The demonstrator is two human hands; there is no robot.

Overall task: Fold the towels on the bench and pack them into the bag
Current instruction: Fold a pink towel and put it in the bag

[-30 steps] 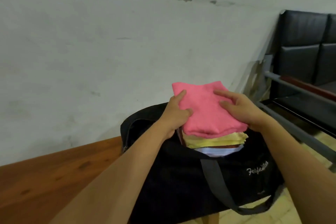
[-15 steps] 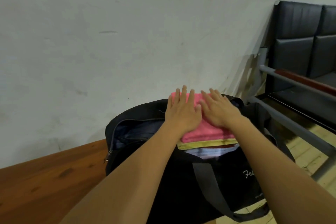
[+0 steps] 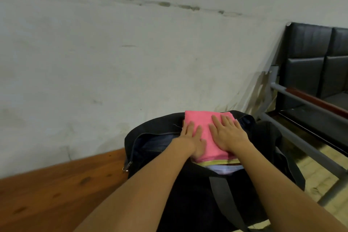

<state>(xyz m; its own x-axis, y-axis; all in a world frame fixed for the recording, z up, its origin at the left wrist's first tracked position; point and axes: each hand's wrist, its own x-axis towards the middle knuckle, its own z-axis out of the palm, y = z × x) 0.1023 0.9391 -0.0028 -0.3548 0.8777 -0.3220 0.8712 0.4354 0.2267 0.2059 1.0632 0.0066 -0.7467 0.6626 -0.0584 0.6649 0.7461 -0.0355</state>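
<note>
A folded pink towel lies on top of a stack inside the open black bag on the wooden bench. Under it show the edges of a yellow towel and a white one. My left hand rests flat on the pink towel's left edge, fingers extended. My right hand lies flat on the towel's right half, palm down. Neither hand grips anything.
A white wall stands right behind the bag. To the right are a grey metal rail and black padded seats. The bag's grey strap hangs down its front. The bench surface stretches left of the bag.
The pink towel went from being held above the stack to lying on it. Both hands now press flat on it, set a little further apart than half a second ago.
</note>
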